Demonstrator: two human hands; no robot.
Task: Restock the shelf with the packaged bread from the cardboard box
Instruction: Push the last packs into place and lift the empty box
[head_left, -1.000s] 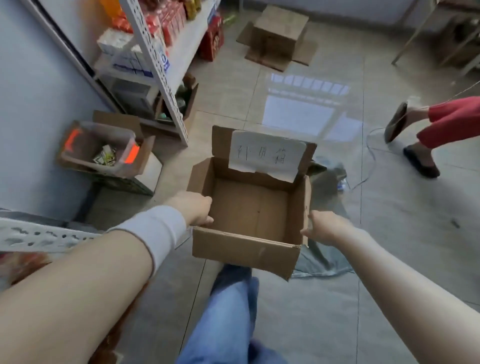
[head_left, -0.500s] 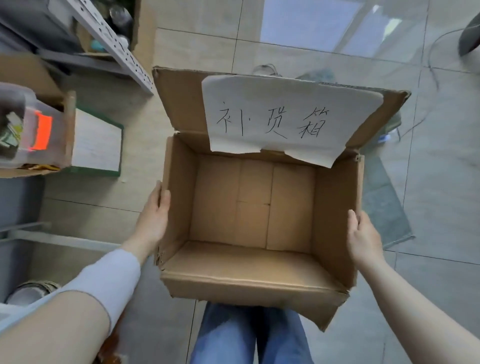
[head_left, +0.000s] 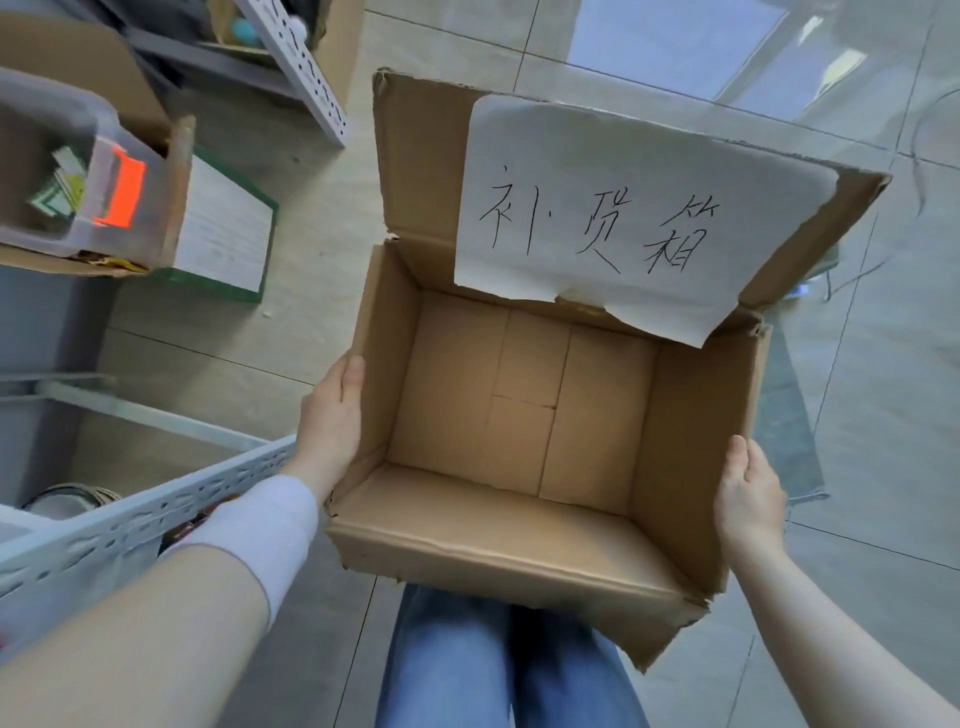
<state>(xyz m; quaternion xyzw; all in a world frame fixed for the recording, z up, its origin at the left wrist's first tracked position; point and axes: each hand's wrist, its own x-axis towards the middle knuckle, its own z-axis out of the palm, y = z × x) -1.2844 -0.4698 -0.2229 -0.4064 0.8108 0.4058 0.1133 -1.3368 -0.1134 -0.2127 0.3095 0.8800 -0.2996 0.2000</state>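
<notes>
An open brown cardboard box (head_left: 519, 525) is held over my jeans-clad legs, its inside showing only bare cardboard. No packaged bread is visible anywhere. A white paper sheet (head_left: 623, 208) with handwritten characters is stuck on the raised far flap. My left hand (head_left: 332, 421) lies flat against the outside of the box's left wall, thumb along the rim. My right hand (head_left: 748, 493) presses the outside of the right wall in the same way. A perforated grey shelf rail (head_left: 130, 519) crosses the lower left beside my left forearm.
A clear plastic bin (head_left: 78, 171) with an orange latch sits in a cardboard tray at the left, next to a green-edged carton (head_left: 223, 228). Another shelf upright (head_left: 311, 67) stands at the top left. A grey cloth (head_left: 795, 441) lies on the tiled floor behind the box.
The box has come up off the floor and much closer to me. My hands went from its near corners to flat against its side walls. The person in red has left the view.
</notes>
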